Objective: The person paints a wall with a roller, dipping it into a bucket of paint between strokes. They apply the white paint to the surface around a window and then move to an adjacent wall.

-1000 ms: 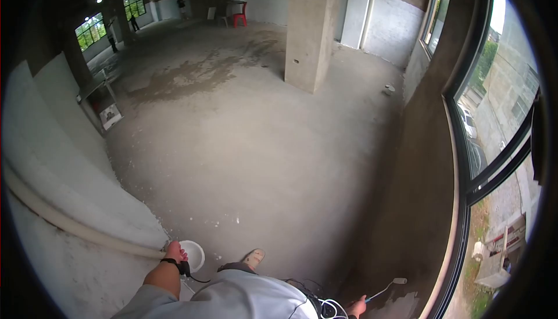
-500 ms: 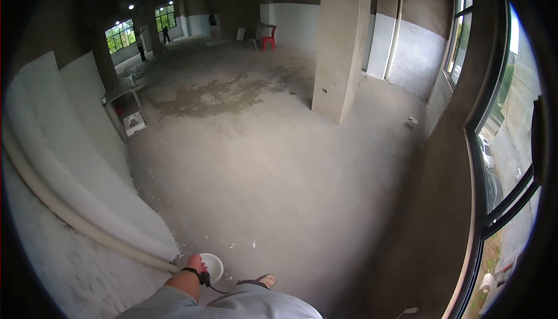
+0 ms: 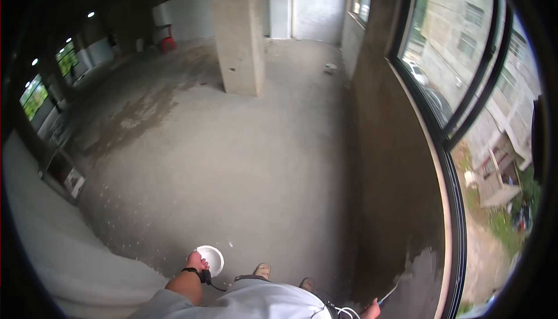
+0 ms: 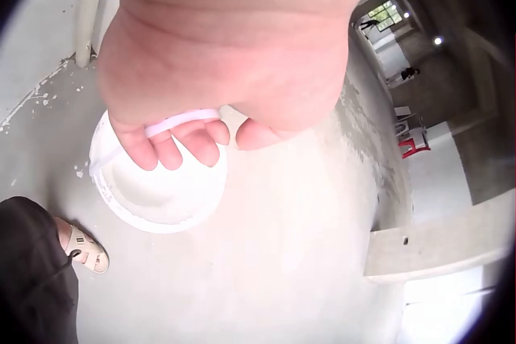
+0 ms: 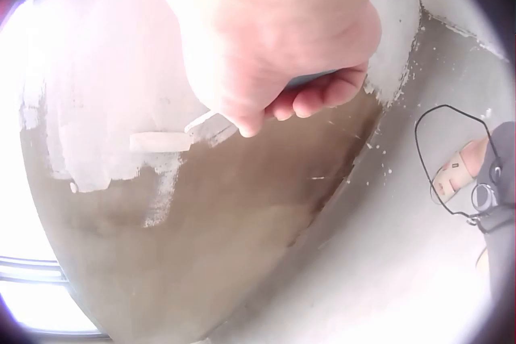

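Note:
My left hand [image 3: 198, 261] hangs low on the left and carries a white bucket [image 4: 165, 228]. Its fingers curl round the pale bucket handle [image 4: 184, 120] in the left wrist view. White paint coats the inside of the bucket. On the other side my right hand [image 5: 278, 45] grips a paint roller [image 5: 161, 141] by its blue grip [image 5: 310, 79], which the fingers partly cover. The white roller head lies over the lower edge of a pale painted patch [image 5: 105, 70] on the brown wall [image 5: 201, 215] below the window.
A window [image 3: 453, 46] runs along the right wall. Ahead stands a square concrete pillar [image 3: 238, 34], with a red chair [image 3: 168, 41] farther back. White spots mark the concrete floor [image 3: 232, 162]. A sandalled foot [image 4: 87, 251] is near the bucket; a black cable [image 5: 417, 130] loops beside my leg.
The head view has swung right, bringing more of the window and painted patch into sight. My right hand is back in view with the roller. The left hand still holds the bucket.

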`<state>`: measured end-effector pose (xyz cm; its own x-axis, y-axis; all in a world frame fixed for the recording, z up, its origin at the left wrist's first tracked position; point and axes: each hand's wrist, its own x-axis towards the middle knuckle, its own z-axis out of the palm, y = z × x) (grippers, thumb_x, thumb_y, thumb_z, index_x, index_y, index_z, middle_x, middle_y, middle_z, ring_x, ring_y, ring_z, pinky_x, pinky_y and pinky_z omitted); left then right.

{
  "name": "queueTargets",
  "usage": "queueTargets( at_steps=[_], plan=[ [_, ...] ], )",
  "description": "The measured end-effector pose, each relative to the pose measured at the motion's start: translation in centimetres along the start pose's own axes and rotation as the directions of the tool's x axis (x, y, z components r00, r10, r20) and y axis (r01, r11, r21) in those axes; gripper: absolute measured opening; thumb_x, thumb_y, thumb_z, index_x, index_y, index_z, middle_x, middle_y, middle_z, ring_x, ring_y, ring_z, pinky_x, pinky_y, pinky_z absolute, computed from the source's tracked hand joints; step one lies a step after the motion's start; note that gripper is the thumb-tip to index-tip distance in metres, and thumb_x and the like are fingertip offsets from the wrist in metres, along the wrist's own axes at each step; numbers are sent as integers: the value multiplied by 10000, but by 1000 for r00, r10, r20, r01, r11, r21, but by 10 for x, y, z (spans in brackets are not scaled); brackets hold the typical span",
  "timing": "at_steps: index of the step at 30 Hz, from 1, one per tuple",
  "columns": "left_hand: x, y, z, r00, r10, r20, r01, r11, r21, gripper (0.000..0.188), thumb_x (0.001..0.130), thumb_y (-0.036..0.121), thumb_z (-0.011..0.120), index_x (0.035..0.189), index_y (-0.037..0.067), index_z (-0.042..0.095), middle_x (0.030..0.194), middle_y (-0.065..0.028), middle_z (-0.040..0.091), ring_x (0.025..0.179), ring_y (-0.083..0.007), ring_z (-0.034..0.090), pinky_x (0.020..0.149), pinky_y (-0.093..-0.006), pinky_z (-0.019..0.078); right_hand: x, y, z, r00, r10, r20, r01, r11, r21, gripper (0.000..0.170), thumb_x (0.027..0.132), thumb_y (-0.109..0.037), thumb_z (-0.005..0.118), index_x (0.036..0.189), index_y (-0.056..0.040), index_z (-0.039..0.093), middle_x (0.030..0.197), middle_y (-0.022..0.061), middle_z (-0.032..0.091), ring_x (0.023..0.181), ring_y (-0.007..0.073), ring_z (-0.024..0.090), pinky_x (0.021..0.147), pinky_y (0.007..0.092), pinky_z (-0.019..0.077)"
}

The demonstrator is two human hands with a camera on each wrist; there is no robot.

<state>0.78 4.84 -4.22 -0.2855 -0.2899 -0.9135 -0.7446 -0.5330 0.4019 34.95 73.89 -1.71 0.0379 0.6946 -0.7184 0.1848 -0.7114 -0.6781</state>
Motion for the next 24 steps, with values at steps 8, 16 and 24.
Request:
queueTargets(
  at_steps=[8,16,24],
  plan=[
    [-18,30,74,998,-66,19,58,950,305,184,762,264,453,916,174,408,1025,8,441,994,-220,453,868,-438,375,-93,36,-73,956,29,-293,-1,995,96,306,890,-277,682,725,-129,472,531,-2,430,381,145,424,349,296,322],
    [-24,32,132,996,-35,88,-10,884,467,136,749,273,468,817,185,389,906,18,434,936,-227,461,821,-429,395,-116,66,-109,921,113,-374,-37,978,204,244,875,-240,692,787,-93,519,553,20,480,403,151,463,359,304,362],
    [-1,32,140,992,5,123,-63,879,472,151,721,307,484,723,167,426,814,25,464,837,-191,532,743,-403,444,-83,62,-105,950,87,-299,-44,988,146,269,852,-236,732,773,-75,531,566,30,517,412,144,471,377,301,366]
  ],
)
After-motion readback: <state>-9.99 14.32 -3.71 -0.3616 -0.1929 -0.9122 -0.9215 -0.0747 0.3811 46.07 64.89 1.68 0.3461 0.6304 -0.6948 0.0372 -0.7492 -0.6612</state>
